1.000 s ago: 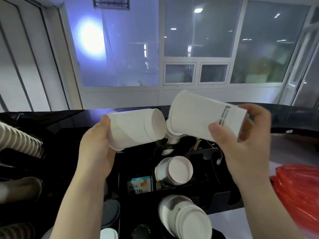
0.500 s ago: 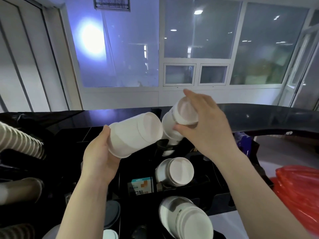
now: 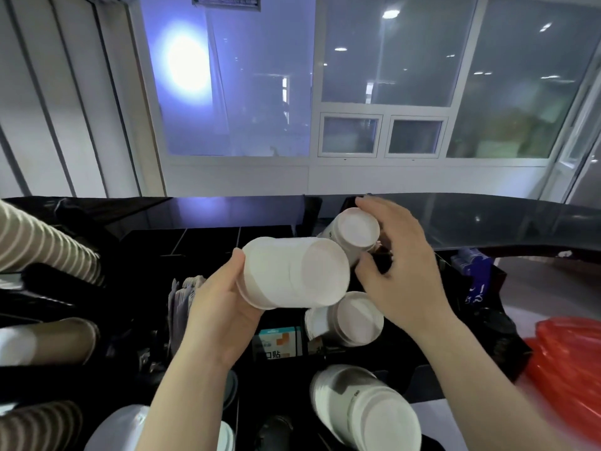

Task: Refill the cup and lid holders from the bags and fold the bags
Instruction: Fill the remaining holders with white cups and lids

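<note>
left hand (image 3: 218,317): grips white cups (image 3: 294,276)
right hand (image 3: 398,271): fingers spread, around top cup stack (image 3: 353,234)
right: red bag (image 3: 572,369)

Cup stacks (image 3: 349,320) crowd the black holder's (image 3: 208,242) right half; striped cups (image 3: 42,245) block its left edge; its back left compartments lie open.

You have 1 view only, a wide-angle head camera, looking forward and down from above the black cup holder rack (image 3: 432,359) and close enough that both forearms run off the bottom edge. It faces the far glazed wall (image 3: 383,92), so the upper half takes in windows and the lower half takes in the rack, with your left hand (image 3: 218,317) and right hand (image 3: 400,271) near centre. No 2nd view exists, so no part of the scene is shared.
</note>
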Demonstrator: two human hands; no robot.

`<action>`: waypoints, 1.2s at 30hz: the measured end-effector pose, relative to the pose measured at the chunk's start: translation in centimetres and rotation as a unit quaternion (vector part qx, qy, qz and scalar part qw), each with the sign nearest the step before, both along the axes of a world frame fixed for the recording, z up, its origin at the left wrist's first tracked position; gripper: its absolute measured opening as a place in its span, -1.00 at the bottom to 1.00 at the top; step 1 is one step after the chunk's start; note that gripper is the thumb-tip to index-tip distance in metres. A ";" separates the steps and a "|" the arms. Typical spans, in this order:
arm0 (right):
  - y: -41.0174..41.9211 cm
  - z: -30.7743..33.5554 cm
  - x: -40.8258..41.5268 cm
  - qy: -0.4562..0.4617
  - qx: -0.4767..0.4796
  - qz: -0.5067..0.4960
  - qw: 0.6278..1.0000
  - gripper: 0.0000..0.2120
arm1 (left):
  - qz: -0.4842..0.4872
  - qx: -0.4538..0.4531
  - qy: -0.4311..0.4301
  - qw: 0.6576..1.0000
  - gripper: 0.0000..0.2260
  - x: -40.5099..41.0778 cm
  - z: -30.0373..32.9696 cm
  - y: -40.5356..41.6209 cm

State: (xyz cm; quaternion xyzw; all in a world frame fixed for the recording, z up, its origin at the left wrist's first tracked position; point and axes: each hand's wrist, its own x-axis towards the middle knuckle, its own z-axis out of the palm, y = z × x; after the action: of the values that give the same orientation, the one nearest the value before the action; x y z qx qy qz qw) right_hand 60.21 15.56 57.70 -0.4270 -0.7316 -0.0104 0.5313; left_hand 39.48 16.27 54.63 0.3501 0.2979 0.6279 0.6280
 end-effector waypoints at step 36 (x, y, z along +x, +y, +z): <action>-5.0 -5.3 1.6 -0.157 -0.188 -0.070 0.967 -0.18 | 0.008 0.063 0.320 0.945 -0.83 1.8 -3.9 -2.3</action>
State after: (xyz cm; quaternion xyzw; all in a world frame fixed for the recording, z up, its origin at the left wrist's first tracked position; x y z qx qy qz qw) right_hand 61.81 10.53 52.35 -0.5621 -0.7630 0.0233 0.3182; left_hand 41.28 13.96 50.70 0.5694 0.4459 0.5048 0.4714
